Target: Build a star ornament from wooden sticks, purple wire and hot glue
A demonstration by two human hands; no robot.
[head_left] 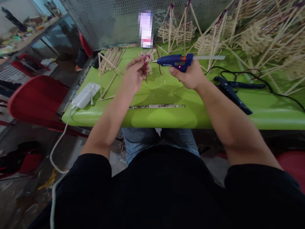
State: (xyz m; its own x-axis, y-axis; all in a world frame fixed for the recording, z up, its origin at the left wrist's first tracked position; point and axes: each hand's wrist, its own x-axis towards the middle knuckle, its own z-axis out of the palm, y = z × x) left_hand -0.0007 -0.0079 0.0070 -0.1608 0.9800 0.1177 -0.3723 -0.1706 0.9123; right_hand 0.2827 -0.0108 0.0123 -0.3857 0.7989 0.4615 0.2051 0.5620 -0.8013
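My left hand (136,71) pinches a dark red cord (146,67), whose ends hang below the fingers. My right hand (189,75) is wrapped round a blue glue gun (173,60), with a small red light lit on its side and a pale glue stick (211,57) poking out of its back. The gun's nozzle points left and is close to the cord at my left fingertips; whether they touch is unclear. Just behind my left hand lie small wooden sticks (150,53), partly hidden by it.
Wooden stick frames with stacked sticks (263,40) crowd the green table (168,117) at the back right. A dark tool (233,95) and black cable lie at right. At left are a stick bundle (111,59), a triangular frame (103,95) and a white power strip (85,95).
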